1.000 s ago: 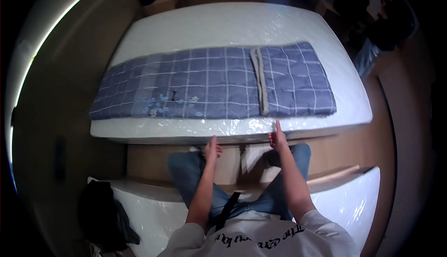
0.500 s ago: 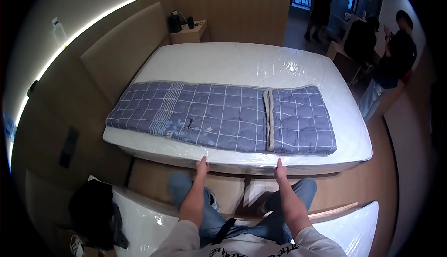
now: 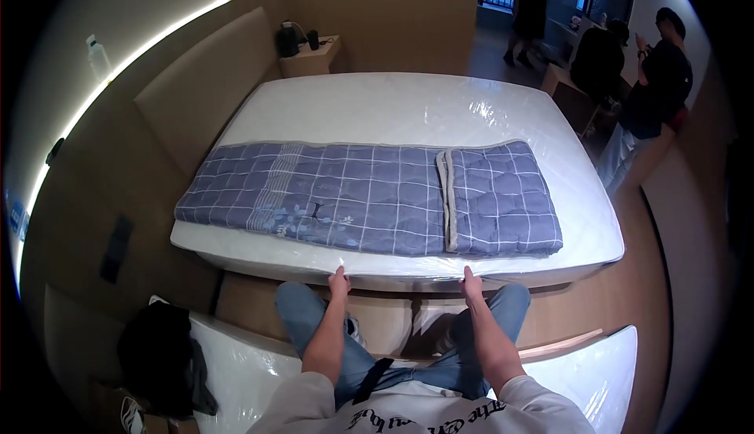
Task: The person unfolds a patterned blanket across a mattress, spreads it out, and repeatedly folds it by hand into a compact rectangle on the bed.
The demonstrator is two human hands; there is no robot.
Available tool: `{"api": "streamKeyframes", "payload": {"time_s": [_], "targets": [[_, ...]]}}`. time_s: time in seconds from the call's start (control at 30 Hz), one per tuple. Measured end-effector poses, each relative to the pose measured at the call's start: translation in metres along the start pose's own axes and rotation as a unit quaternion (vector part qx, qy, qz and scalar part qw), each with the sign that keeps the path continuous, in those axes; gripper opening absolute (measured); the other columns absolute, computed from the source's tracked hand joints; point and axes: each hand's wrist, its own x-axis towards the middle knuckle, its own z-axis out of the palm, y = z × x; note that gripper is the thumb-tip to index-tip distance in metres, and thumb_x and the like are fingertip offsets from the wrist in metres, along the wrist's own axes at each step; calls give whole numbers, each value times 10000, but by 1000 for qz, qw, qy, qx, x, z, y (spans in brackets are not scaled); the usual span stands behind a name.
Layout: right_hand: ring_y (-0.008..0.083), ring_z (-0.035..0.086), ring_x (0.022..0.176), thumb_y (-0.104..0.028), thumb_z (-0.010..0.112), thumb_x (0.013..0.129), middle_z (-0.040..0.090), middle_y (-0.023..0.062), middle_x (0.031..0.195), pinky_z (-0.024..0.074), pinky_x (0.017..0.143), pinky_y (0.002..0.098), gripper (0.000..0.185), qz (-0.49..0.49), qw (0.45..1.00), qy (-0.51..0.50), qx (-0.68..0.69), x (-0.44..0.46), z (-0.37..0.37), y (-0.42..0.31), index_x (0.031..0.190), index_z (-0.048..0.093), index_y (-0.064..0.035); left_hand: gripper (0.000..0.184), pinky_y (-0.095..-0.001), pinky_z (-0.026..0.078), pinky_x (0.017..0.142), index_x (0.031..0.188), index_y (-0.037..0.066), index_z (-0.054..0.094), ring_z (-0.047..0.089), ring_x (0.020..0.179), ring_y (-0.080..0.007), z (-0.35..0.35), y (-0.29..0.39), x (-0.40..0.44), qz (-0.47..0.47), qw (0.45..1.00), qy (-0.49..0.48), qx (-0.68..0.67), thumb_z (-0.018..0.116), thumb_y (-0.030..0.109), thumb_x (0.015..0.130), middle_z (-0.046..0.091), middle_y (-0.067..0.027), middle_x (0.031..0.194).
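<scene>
A white mattress (image 3: pixel 369 108) in shiny plastic film lies across the middle of the head view. Folded lengthwise on its near half is a blue-grey checked quilt (image 3: pixel 369 198), its right end turned over with a pale edge showing. My left hand (image 3: pixel 338 283) is at the mattress's near edge, fingers closed on the plastic-covered side. Farther right, my right hand (image 3: pixel 471 284) grips the same edge below the quilt's fold. Both thumbs point forward over the edge; the other fingers are partly hidden.
I sit on a second plastic-covered mattress (image 3: pixel 589 375), dark clothing (image 3: pixel 157 359) at its left. A nightstand (image 3: pixel 314 57) stands beside the headboard (image 3: pixel 208 88). At the back right are a standing person (image 3: pixel 664 80), a seated person (image 3: pixel 598 61) and another person (image 3: pixel 534 10).
Both hands have come forward from in front of the mattress and closed on its near edge. The view has tilted up, showing more of the room. The quilt lies as before.
</scene>
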Motion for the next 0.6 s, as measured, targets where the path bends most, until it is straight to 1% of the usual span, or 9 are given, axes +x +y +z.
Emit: {"api": "streamKeyframes", "payload": {"time_s": [0.13,0.27,0.33,0.37,0.4,0.47,0.5,0.53,0.6], "targets": [[108,362,361,-432,493,834,412,7,448,259,354,255,459,-19,1000,-1,-19,0,-3,-1,564,502,-62,390,-245,215,304,552,75,413,319,314,-99,1,-3,1,-25,999,0,-24,492,341,825,338,3,423],[103,366,359,-494,519,805,403,-2,442,262,352,250,496,-3,1000,-11,-26,-14,-5,-8,554,487,-67,473,-242,222,312,552,83,406,303,316,-103,6,3,-10,-19,997,44,56,505,465,812,316,17,419],[96,374,360,-489,543,792,416,-3,446,271,350,237,485,84,991,-102,-4,-25,-13,-8,549,483,-74,500,-243,239,318,553,80,411,303,320,-105,10,9,-22,-57,998,37,15,506,507,797,310,19,420],[92,383,358,-482,567,777,425,-10,451,284,349,221,460,97,990,-92,-32,-31,-13,-8,581,505,-71,530,-244,255,325,555,78,416,303,323,-107,9,9,-28,-101,994,39,-24,508,548,782,304,21,420],[95,402,365,-424,573,794,437,-17,462,310,353,216,394,51,986,-137,-79,-35,-15,-10,647,533,-60,530,-244,255,325,555,78,416,303,323,-107,8,8,-33,-111,993,40,-17,508,548,782,304,21,420],[89,468,458,-334,562,820,492,6,551,361,410,216,317,28,974,-187,-123,-53,-8,-37,704,540,-40,553,-248,290,338,564,66,438,304,327,-112,20,14,-34,-150,985,-66,-53,510,577,766,299,20,422],[89,468,458,-334,562,820,492,6,551,361,410,216,317,28,974,-185,-125,-69,-4,-58,704,540,-40,556,-249,300,326,580,39,471,329,324,-117,31,15,-39,-115,991,-58,-21,505,558,776,323,8,423],[100,491,520,-287,554,825,514,26,610,386,458,227,285,-32,970,-232,-56,-94,0,-80,707,527,-29,556,-249,300,326,580,39,471,329,324,-117,36,8,-43,-118,991,-58,-21,505,558,776,323,8,423],[117,511,614,-207,548,821,537,54,706,414,559,242,213,-164,933,-319,35,-149,-4,-136,732,507,-18,538,-251,303,310,585,15,491,368,325,-117,50,2,-40,-38,986,-76,142,494,506,804,367,-11,428]]}}
